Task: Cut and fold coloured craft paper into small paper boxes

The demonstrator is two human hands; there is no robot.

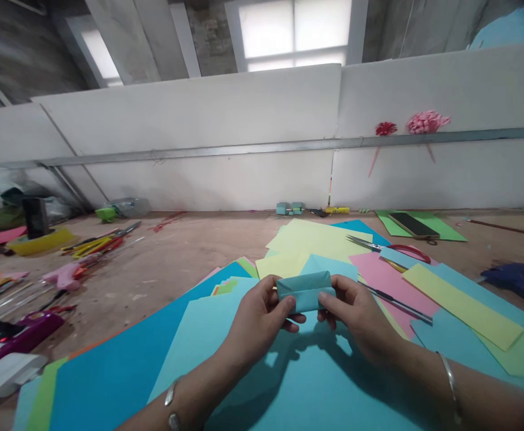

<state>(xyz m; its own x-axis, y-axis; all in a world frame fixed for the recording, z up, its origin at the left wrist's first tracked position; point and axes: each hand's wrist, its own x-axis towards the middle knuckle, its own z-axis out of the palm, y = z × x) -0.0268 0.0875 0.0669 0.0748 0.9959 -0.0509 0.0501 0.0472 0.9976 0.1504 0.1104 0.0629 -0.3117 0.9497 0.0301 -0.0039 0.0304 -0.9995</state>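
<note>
- I am watching the left hand (257,320) and the right hand (363,320) holding a small folded teal paper (305,291) between them, raised just above the light blue sheet (288,389) at the near edge of the table (172,257)
- The left hand is clamping the paper's left end, thumb lying across the front and fingers curling behind
- The right hand is pinching the right end in the same way, fingers closed on it
- I am seeing the paper sitting level, its long side running left to right
- Just beyond the hands, yellow sheets (315,239) and a pink sheet (385,278) are overlapping, with red-handled scissors (399,248) lying on them
- A yellow strip (463,305) is resting to the right, and a blue glue gun (513,278) is lying well apart from it
</note>
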